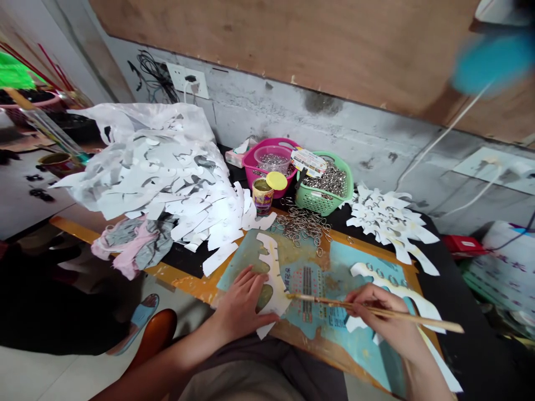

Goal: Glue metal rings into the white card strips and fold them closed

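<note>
Left hand (242, 305) spread flat, pressing on a white paper cutout (272, 284), down at six o'clock on a blue painted board (317, 340). Right hand (387, 317) pinching a thin wooden paintbrush (376, 308), tip at the cutout's edge. Loose metal rings (301, 225) at twelve o'clock, beside a green basket (325, 186).

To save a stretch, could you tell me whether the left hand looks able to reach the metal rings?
Probably yes: the left hand has only flat board between it and the metal rings, though it presses a paper cutout.
</note>
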Demonstrator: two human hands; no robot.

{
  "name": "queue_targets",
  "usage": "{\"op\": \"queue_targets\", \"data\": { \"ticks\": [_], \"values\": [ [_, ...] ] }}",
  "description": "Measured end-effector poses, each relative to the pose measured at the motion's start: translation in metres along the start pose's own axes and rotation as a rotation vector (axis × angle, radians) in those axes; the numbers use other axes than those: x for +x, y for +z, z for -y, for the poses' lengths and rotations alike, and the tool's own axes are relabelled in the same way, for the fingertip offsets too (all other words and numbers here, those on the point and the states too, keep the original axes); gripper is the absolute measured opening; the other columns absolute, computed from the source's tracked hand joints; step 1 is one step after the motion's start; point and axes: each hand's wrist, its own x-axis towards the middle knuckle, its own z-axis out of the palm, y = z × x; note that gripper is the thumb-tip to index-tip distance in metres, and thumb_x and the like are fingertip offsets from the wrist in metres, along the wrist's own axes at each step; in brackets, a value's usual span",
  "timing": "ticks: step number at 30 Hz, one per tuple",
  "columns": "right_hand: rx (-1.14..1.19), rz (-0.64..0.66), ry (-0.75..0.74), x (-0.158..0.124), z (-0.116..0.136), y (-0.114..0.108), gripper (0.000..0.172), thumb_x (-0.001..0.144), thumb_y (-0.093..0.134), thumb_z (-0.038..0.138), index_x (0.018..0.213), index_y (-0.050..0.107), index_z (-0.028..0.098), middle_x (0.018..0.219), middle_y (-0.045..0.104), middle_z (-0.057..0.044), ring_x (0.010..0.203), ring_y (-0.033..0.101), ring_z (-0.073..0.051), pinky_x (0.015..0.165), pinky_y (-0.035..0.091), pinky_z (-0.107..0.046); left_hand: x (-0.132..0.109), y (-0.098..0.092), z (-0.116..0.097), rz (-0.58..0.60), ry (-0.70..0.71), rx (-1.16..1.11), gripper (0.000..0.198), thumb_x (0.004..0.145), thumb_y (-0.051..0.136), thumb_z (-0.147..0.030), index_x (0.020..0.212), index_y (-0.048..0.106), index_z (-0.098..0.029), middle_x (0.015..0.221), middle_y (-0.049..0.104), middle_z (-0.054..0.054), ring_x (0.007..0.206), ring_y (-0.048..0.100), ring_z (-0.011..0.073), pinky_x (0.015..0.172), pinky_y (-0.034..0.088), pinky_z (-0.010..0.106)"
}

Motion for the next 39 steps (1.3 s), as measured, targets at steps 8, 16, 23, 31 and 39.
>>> {"op": "queue_targets", "data": {
  "ticks": [8, 16, 23, 31, 39],
  "values": [
    [-0.052, 0.011, -0.054, -0.006, -0.007, 0.000, 0.017, 0.087, 0.068, 0.033, 0.077, 0.062, 0.020, 0.089, 0.069, -0.008, 0.073, 0.066, -0.019, 0.061, 0.052, -0.026, 0.001, -0.001, -0.001, -0.014, 0.014, 0.016, 0.071, 0.071, 0.071, -0.065, 0.118, 0.052, -0.016, 0.109, 0.068, 0.013, 0.105, 0.063, 0.0331, 0.103, 0.044, 0.053],
    [-0.079, 0.037, -0.070, -0.012, -0.010, 0.001, 0.017, 0.088, 0.067, 0.030, 0.076, 0.062, 0.019, 0.088, 0.069, -0.008, 0.071, 0.065, -0.019, 0.058, 0.051, -0.025, 0.000, -0.001, -0.001, -0.003, 0.003, 0.008, 0.071, 0.070, 0.072, -0.065, 0.118, 0.051, -0.016, 0.110, 0.068, 0.013, 0.106, 0.063, 0.0336, 0.104, 0.043, 0.053],
    [0.046, -0.026, -0.080, 0.006, -0.012, 0.011, 0.016, 0.087, 0.069, 0.032, 0.080, 0.064, 0.019, 0.092, 0.069, -0.010, 0.073, 0.066, -0.019, 0.062, 0.054, -0.028, -0.001, 0.002, 0.002, 0.006, 0.017, 0.021, 0.075, 0.070, 0.070, -0.068, 0.118, 0.050, -0.013, 0.111, 0.067, 0.016, 0.106, 0.062, 0.0350, 0.103, 0.043, 0.056],
    [0.120, 0.008, -0.082, 0.027, -0.003, 0.007, 0.020, 0.084, 0.072, 0.032, 0.075, 0.063, 0.018, 0.085, 0.068, -0.008, 0.069, 0.065, -0.018, 0.061, 0.054, -0.027, -0.002, 0.003, 0.002, 0.011, 0.017, 0.014, 0.076, 0.068, 0.074, -0.064, 0.119, 0.048, -0.014, 0.111, 0.067, 0.014, 0.108, 0.061, 0.0349, 0.104, 0.041, 0.056],
    [0.015, 0.035, -0.100, 0.017, 0.001, 0.000, 0.022, 0.087, 0.069, 0.033, 0.072, 0.062, 0.018, 0.081, 0.067, -0.008, 0.073, 0.066, -0.020, 0.058, 0.051, -0.026, -0.001, 0.002, 0.001, 0.010, 0.020, 0.000, 0.076, 0.068, 0.074, -0.065, 0.120, 0.048, -0.015, 0.108, 0.068, 0.014, 0.107, 0.062, 0.0349, 0.104, 0.041, 0.056]
  ]
}}
